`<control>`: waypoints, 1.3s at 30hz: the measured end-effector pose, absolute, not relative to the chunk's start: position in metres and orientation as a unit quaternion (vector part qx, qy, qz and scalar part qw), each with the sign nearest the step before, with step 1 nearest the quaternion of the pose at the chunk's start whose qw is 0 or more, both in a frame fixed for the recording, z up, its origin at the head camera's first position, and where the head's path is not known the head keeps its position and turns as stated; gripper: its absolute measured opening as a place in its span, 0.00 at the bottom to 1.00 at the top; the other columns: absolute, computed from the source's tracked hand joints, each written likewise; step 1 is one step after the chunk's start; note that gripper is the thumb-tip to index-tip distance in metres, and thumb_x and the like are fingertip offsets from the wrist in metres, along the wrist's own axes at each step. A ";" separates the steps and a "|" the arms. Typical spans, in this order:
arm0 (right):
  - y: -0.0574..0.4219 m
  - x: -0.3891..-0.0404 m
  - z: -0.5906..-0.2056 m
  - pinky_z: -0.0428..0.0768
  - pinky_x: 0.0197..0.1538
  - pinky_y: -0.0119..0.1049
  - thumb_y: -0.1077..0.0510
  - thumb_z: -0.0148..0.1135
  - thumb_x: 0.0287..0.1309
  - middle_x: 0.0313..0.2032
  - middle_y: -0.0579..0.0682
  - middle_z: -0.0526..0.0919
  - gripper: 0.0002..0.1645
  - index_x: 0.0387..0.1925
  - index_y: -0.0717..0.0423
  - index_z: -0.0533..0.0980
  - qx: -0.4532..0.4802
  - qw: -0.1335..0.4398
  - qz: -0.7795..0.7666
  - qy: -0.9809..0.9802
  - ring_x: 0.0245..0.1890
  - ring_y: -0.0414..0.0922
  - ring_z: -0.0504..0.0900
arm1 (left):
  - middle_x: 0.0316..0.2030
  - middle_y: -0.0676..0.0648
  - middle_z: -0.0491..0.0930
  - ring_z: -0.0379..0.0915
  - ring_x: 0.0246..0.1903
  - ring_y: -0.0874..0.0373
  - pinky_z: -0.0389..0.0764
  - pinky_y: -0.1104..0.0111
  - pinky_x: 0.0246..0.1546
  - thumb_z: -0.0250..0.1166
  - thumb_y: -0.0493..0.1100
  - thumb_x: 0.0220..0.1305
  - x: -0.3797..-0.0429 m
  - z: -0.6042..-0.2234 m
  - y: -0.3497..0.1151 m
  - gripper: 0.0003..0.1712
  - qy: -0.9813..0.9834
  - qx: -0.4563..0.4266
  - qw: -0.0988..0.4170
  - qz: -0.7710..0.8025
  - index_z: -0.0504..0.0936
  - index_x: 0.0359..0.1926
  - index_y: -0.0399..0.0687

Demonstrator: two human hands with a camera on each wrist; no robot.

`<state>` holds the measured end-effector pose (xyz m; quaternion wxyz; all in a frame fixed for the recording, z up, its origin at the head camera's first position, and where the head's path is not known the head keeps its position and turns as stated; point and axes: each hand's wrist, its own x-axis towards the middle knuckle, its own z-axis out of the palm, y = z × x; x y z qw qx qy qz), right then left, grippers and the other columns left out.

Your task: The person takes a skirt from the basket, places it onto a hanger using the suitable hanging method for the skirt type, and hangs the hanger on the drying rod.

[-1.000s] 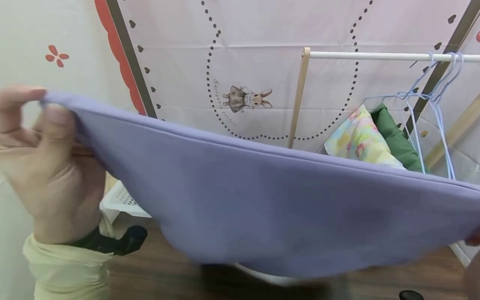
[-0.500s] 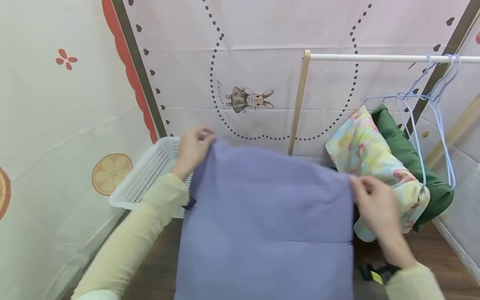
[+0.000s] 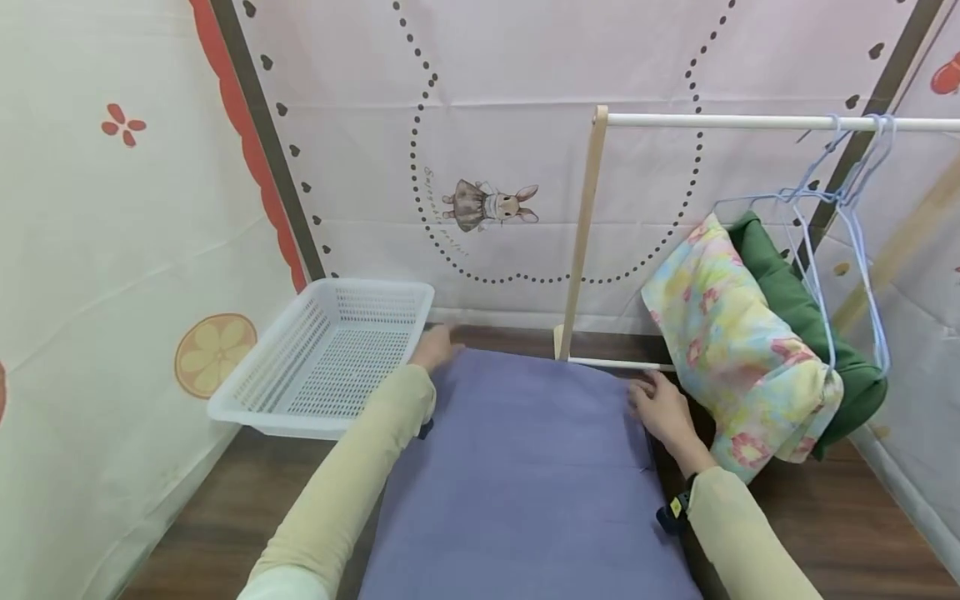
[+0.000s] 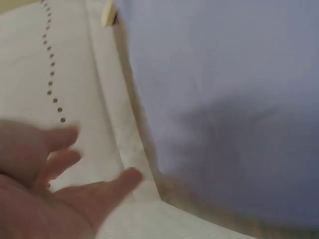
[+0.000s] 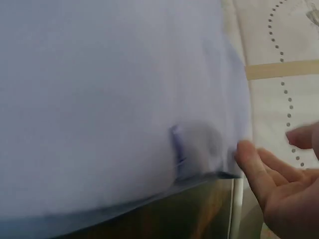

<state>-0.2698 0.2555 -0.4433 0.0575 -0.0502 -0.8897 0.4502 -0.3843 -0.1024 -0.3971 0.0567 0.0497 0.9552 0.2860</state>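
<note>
Our left hand point(image 3: 437, 346) lies with relaxed fingers at the far left corner of the lilac cloth point(image 3: 525, 467), and our right hand point(image 3: 660, 410) rests loose at the far right corner, grasping nothing. The cloth lies spread flat on the wooden floor point(image 3: 225, 500), beside the white basket point(image 3: 330, 358) and the drying rack point(image 3: 581, 242). We judge the laying-out done; next comes smoothing or folding, which needs a fresh grip on the corners.

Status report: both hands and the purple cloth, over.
Left hand open, at the far left corner of purple cloth. Right hand open, at the far right edge. Cloth flat on floor. Rack foot just beyond.
</note>
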 end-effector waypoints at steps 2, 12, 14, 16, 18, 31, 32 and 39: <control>0.256 -0.263 -0.446 0.81 0.43 0.51 0.55 0.49 0.72 0.54 0.68 0.77 0.30 0.70 0.65 0.60 -0.012 0.059 0.393 -0.918 0.44 0.61 0.81 | 0.65 0.36 0.67 0.63 0.63 0.40 0.64 0.49 0.63 0.60 0.42 0.68 -0.373 -0.401 -0.100 0.33 0.959 0.098 0.110 0.244 0.61 0.70 0.39; 0.243 -0.255 -0.443 0.55 0.63 0.67 0.40 0.63 0.61 0.69 0.75 0.50 0.45 0.71 0.59 0.60 0.161 -0.080 0.262 -0.948 0.69 0.71 0.46 | 0.73 0.37 0.48 0.40 0.69 0.27 0.51 0.33 0.61 0.72 0.61 0.52 -0.329 -0.422 -0.094 0.51 0.952 0.193 0.210 0.115 0.60 0.73 0.57; 0.241 -0.256 -0.441 0.53 0.64 0.67 0.39 0.65 0.59 0.70 0.75 0.47 0.48 0.72 0.57 0.59 0.156 -0.101 0.255 -0.949 0.69 0.71 0.42 | 0.74 0.38 0.46 0.37 0.68 0.24 0.49 0.30 0.59 0.73 0.61 0.49 -0.327 -0.424 -0.095 0.52 0.953 0.188 0.207 0.115 0.60 0.73 0.59; 0.238 -0.256 -0.442 0.52 0.65 0.67 0.39 0.65 0.58 0.70 0.74 0.45 0.49 0.73 0.56 0.58 0.155 -0.114 0.234 -0.953 0.70 0.70 0.40 | 0.74 0.38 0.46 0.36 0.68 0.24 0.49 0.29 0.58 0.74 0.60 0.48 -0.327 -0.426 -0.097 0.53 0.954 0.189 0.205 0.113 0.60 0.73 0.59; 0.238 -0.255 -0.444 0.51 0.65 0.67 0.38 0.64 0.59 0.71 0.74 0.44 0.50 0.73 0.56 0.56 0.160 -0.123 0.212 -0.956 0.70 0.71 0.39 | 0.74 0.39 0.45 0.35 0.68 0.23 0.49 0.29 0.58 0.75 0.60 0.47 -0.327 -0.428 -0.098 0.54 0.953 0.193 0.204 0.111 0.60 0.74 0.60; 0.237 -0.247 -0.453 0.48 0.65 0.68 0.38 0.61 0.62 0.71 0.74 0.44 0.49 0.73 0.59 0.55 0.164 -0.119 0.204 -0.958 0.70 0.71 0.38 | 0.73 0.35 0.46 0.37 0.67 0.22 0.51 0.29 0.57 0.71 0.62 0.52 -0.317 -0.436 -0.101 0.48 0.952 0.213 0.196 0.099 0.61 0.73 0.65; 0.237 -0.246 -0.453 0.48 0.64 0.69 0.39 0.61 0.62 0.71 0.74 0.44 0.49 0.73 0.59 0.55 0.162 -0.117 0.207 -0.958 0.69 0.72 0.39 | 0.73 0.35 0.46 0.37 0.67 0.23 0.51 0.29 0.58 0.70 0.63 0.53 -0.316 -0.436 -0.102 0.48 0.952 0.213 0.195 0.099 0.61 0.73 0.65; 0.238 -0.234 -0.449 0.50 0.65 0.67 0.44 0.60 0.65 0.71 0.72 0.48 0.43 0.73 0.59 0.56 0.160 -0.108 0.220 -0.956 0.69 0.72 0.40 | 0.72 0.37 0.52 0.44 0.70 0.32 0.53 0.38 0.64 0.66 0.63 0.58 -0.306 -0.432 -0.106 0.45 0.942 0.250 0.191 0.118 0.61 0.73 0.61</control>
